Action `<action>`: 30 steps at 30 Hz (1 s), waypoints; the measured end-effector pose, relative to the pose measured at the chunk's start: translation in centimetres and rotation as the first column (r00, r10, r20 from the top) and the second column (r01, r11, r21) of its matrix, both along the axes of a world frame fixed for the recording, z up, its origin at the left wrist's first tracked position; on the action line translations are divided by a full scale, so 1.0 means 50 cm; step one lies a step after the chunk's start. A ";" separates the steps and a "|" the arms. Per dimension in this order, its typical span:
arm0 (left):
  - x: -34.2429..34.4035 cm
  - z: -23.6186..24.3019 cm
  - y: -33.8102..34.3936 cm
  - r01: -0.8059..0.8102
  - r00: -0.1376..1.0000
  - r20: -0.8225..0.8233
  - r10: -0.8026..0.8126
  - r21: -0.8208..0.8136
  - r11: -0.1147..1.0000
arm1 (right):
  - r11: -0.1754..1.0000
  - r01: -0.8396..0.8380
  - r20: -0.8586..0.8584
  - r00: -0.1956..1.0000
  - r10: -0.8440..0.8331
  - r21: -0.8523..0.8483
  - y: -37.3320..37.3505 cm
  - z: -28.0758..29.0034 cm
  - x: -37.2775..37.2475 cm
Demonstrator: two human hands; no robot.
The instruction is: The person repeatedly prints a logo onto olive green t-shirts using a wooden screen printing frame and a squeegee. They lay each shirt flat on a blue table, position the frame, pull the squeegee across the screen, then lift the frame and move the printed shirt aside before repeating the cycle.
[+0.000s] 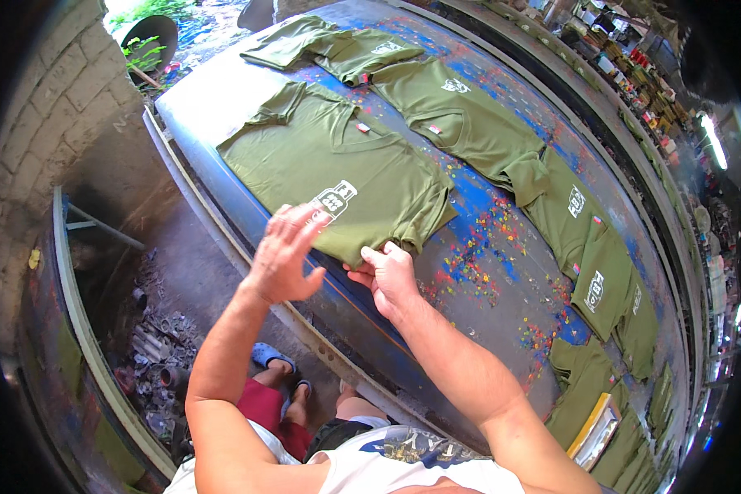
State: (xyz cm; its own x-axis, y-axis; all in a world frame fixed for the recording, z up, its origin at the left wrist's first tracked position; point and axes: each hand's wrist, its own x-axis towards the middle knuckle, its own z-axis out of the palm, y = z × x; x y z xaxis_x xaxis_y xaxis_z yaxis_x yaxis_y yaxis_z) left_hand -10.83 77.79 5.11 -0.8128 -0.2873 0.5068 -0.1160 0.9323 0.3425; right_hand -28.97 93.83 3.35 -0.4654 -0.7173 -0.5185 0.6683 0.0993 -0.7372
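Observation:
An olive-green T-shirt (305,152) with a white print lies spread on the long paint-spattered table (461,247), its V-shaped neck toward the far side. My right hand (384,278) is closed on the near edge of this shirt, pinching the cloth between thumb and fingers. Just left of it, my left hand (286,253) is open with its fingers spread, beside the white print. Whether its fingertips touch the cloth I cannot tell.
More olive shirts (424,95) lie in a row along the table's far side, curving to the right. A yellow-edged printing frame (594,432) rests on shirts at lower right. A metal rail (305,325) runs along the near edge. Legs in red shorts (263,407) show below.

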 end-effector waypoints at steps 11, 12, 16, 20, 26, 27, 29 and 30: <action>-0.086 -0.022 -0.249 -0.324 0.930 -0.217 0.298 -0.093 0.942 | 0.977 0.139 -0.187 0.968 -0.169 -0.160 0.082 0.163 -0.061; -0.101 -0.002 -0.230 -0.286 0.931 -0.263 0.253 -0.093 0.954 | 0.978 0.149 -0.220 0.959 -0.180 -0.148 0.111 0.175 -0.080; -0.146 0.089 -0.103 -0.108 0.977 -0.189 0.097 -0.050 0.993 | 0.960 0.254 -0.360 0.890 -0.281 -0.121 0.265 0.203 -0.147; -0.190 0.183 0.031 0.079 0.990 -0.132 -0.051 0.211 0.974 | 0.910 0.409 -0.479 0.787 -0.389 -0.067 0.413 0.197 -0.154; -0.294 0.289 0.183 0.319 0.941 -0.316 -0.124 0.703 0.636 | 0.954 0.299 -0.633 0.738 -0.236 -0.006 0.539 0.194 -0.125; -0.308 0.309 0.201 0.317 0.945 -0.310 -0.105 0.783 0.535 | 0.969 0.232 -0.728 0.650 -0.219 -0.084 0.555 0.198 -0.116; -0.324 0.345 0.243 0.274 0.961 -0.268 -0.073 0.875 0.399 | 0.972 0.221 -0.785 0.588 -0.194 -0.075 0.579 0.204 -0.096; -0.330 0.361 0.266 0.268 0.962 -0.265 -0.062 0.881 0.389 | 0.975 0.203 -0.804 0.562 -0.192 -0.091 0.589 0.206 -0.088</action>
State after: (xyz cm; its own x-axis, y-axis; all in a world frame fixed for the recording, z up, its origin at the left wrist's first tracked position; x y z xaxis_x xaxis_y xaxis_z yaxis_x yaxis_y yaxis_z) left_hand -27.33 91.10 23.16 -0.8346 -0.5268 0.1608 0.1551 0.0554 0.9863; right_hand -33.35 123.25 13.66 -0.8228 -0.5520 0.1351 -0.1952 0.0512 -0.9794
